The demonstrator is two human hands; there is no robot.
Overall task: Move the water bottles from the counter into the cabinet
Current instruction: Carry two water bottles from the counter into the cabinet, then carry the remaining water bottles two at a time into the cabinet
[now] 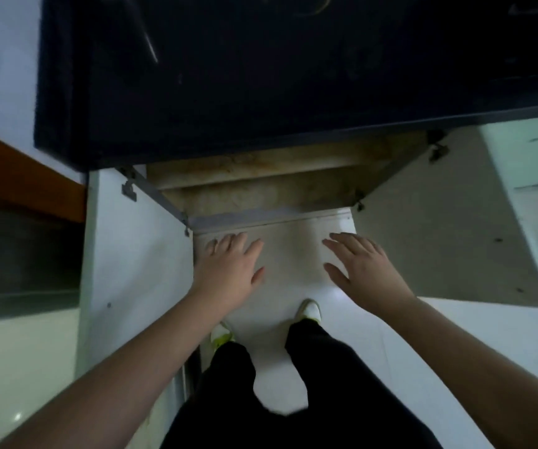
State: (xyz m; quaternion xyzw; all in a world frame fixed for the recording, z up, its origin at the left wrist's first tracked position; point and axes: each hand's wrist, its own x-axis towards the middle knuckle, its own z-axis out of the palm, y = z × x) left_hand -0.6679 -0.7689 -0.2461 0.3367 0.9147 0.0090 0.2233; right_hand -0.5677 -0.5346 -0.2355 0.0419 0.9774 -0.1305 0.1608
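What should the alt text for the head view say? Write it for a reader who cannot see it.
Seen from above, a person's left hand and right hand, both open and empty, reach toward an open cabinet under a dark counter. Both white cabinet doors are swung wide; no water bottles are visible. Below are black trousers and white shoes.

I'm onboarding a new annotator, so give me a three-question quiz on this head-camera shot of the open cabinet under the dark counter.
1. True or false: the left hand holds a bottle.
2. How do the cabinet doors stand? A both open, B both closed, C one open.
3. Fill in: both hands hang with fingers ____ in front of the cabinet.

Key
1. False; it holds nothing.
2. A; left door, right door.
3. Spread; the right hand too.
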